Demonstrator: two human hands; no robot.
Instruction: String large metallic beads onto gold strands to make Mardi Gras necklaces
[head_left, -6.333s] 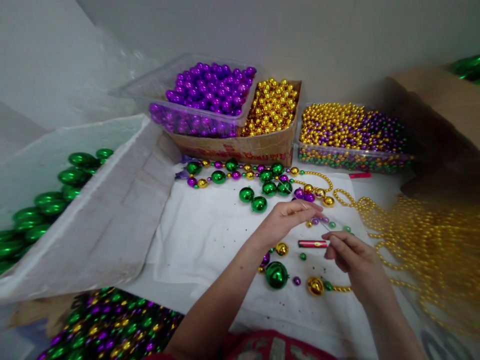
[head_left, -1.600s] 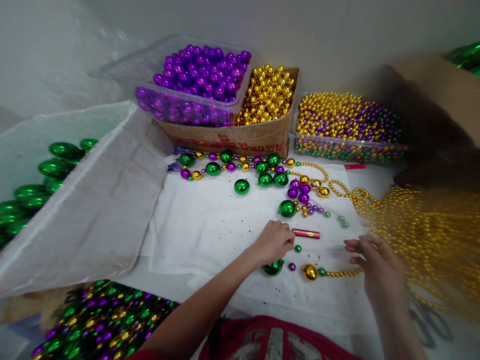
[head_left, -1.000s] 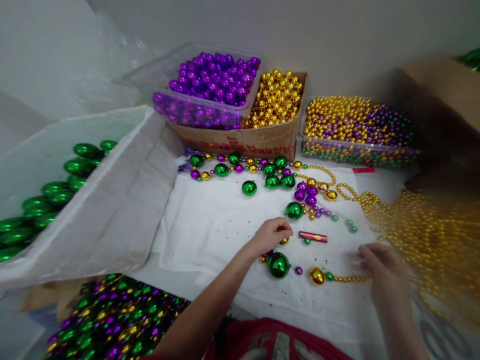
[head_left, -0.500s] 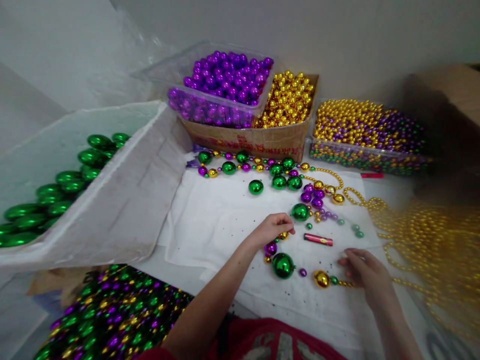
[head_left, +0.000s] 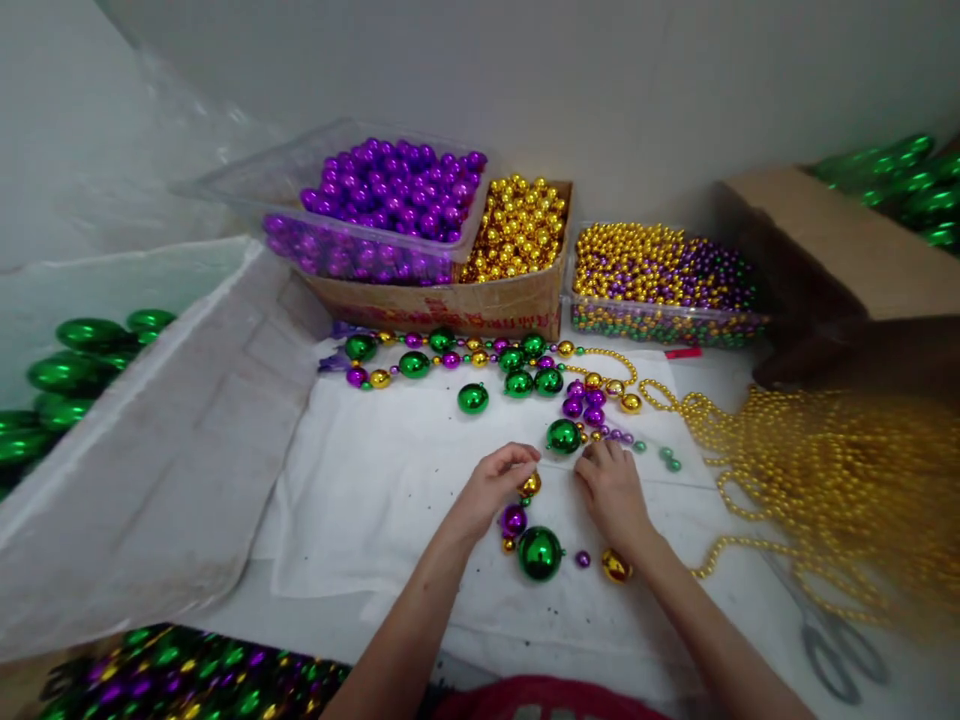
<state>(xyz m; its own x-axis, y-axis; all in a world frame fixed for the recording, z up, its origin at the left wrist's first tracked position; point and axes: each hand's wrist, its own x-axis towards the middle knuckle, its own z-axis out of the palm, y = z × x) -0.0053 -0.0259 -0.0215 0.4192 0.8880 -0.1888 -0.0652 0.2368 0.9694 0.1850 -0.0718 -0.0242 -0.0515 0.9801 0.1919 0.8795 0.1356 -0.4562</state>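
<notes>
My left hand [head_left: 498, 488] is closed, thumb and fingertips together, just above a gold ball [head_left: 529, 484]; a thread in the pinch is too fine to make out. Below it run a purple ball [head_left: 514, 520], a large green ball [head_left: 540, 553], a small purple bead [head_left: 583, 559] and a gold ball [head_left: 616, 566] partly behind my right forearm. My right hand [head_left: 615, 490] has its fingers curled down onto the white cloth [head_left: 375, 500], beside another large green ball [head_left: 564, 437]. What lies under those fingers is hidden, and the red lighter is out of sight.
Along the back stand a clear bin of purple balls [head_left: 397, 190], a cardboard box [head_left: 435, 305] of gold balls and a clear tray [head_left: 660, 320] of small beads. Gold bead chain [head_left: 825, 470] heaps at right, near scissors [head_left: 832, 650]. A large box [head_left: 165, 440] holds green balls at left.
My right hand has moved left and away from me, from the gold chain to where the red lighter lay. My left hand stays by the gold ball. The view has turned right.
</notes>
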